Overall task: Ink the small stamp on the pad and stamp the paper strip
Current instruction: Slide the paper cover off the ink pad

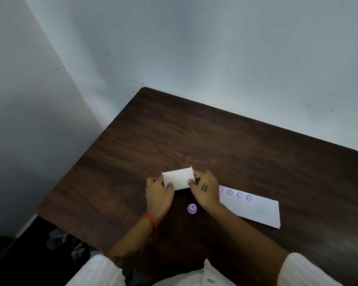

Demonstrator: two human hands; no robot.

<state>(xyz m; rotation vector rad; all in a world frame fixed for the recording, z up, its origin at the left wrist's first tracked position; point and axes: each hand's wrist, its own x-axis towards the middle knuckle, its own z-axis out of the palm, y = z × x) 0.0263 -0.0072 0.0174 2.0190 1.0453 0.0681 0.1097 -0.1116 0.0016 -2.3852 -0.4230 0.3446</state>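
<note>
1. Head view: both hands closing on a white box (pixel 178 178) on the table (pixel 215 141), beyond the stamp (pixel 192 209). Left hand (pixel 158 194) gripping its left end, thumb (pixel 171 185) pressing the near face; right hand (pixel 206 189) pinching its right end, thumb (pixel 191 182) on the near face, other fingers hidden behind. Probably the pad, lid either being held on or being opened; no inked surface showing, so not possible to tell.

2. Stamp standing upright and untouched on the table, knob pointing up, face down, axis vertical. Lying nearer the body than both hands, roughly between the two wrists, slightly closer to the right one. Apart from the box, close in front of it.

3. Strip (pixel 254 207) lying flat to the right, long axis running from under the right hand out toward the right and nearer edge. Carrying a row of purple marks (pixel 239 195) along its far edge, with bare paper beyond the last one.

4. Judging the step: getting the pad ready, inking not yet begun. Next likely needing one hand, probably the right, pulling back toward the body and gripping the knob from above.
</note>
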